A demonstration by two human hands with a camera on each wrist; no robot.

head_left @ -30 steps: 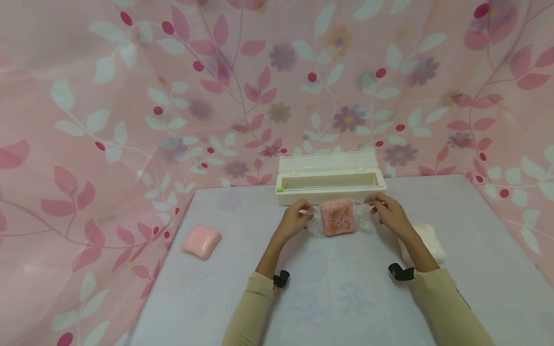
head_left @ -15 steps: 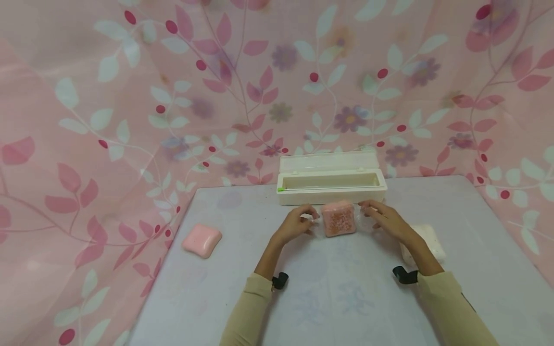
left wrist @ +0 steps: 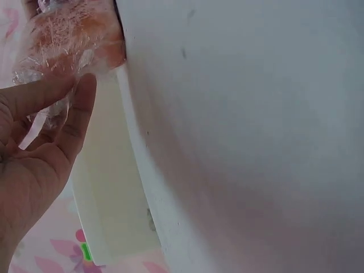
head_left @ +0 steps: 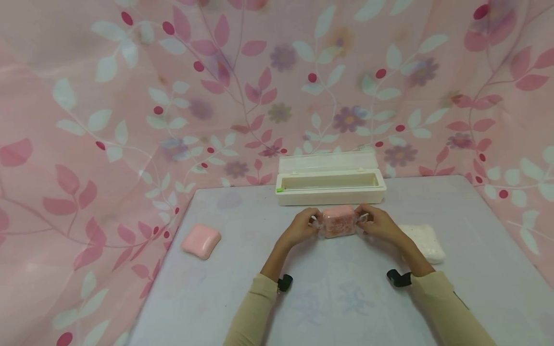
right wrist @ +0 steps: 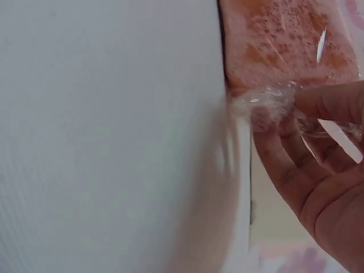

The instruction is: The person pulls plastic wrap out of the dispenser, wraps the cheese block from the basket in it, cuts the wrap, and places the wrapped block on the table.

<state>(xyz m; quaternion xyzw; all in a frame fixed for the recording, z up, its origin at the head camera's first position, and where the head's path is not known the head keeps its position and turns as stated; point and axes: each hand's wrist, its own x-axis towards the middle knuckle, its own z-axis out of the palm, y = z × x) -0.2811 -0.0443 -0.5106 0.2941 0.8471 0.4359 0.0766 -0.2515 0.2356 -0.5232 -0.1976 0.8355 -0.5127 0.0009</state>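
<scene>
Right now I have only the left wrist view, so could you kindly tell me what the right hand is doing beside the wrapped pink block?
Observer: The right hand pinches the gathered clear film at the right side of the wrapped pink block.
Operator: Thank you; could you tell me whether the long white box is open?
Observer: Yes, the head view shows its lid raised at the back.
Operator: And is anything lying further to the left, please?
Observer: A pink cushion-shaped item lies on the table, apart from the left hand.
</scene>
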